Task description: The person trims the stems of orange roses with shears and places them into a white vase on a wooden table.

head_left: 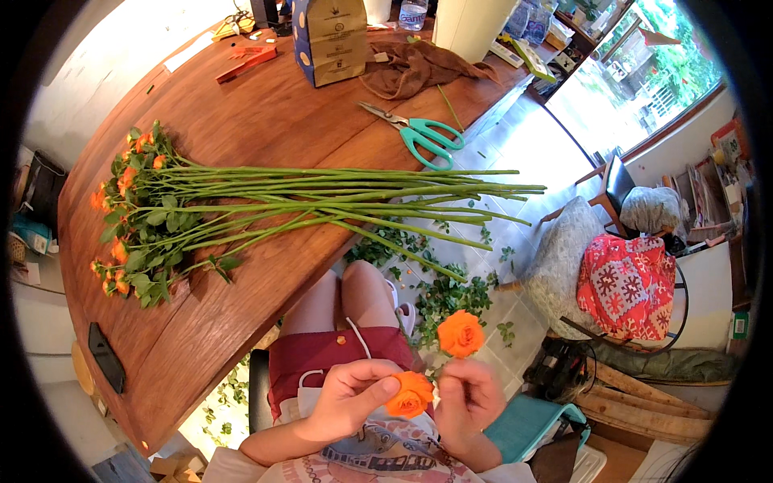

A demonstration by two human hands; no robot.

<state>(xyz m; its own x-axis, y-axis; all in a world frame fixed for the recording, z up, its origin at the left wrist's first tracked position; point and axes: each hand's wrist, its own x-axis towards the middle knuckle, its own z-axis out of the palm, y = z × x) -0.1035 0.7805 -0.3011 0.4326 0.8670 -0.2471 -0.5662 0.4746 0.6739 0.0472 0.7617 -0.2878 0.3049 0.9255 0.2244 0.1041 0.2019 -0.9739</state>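
Close in front of my chest, my left hand point(348, 398) pinches an orange rose bloom point(410, 394) with thumb and fingers. My right hand point(469, 396) holds the same sprig just to the right, fingers closed on its short stem. A second orange bloom point(460, 333) stands up from that sprig above my right hand. On the wooden table point(266, 121) lies a bunch of orange spray roses point(133, 217) with long green stems point(362, 197) reaching past the table edge.
Teal-handled scissors point(419, 133) lie on the table beyond the stems. Further back are a brown paper bag point(330, 40), a brown cloth point(415, 68) and a red tool point(245, 63). Cut leaves point(447, 294) litter the tiled floor. A red patterned cushion point(628, 286) sits to the right.
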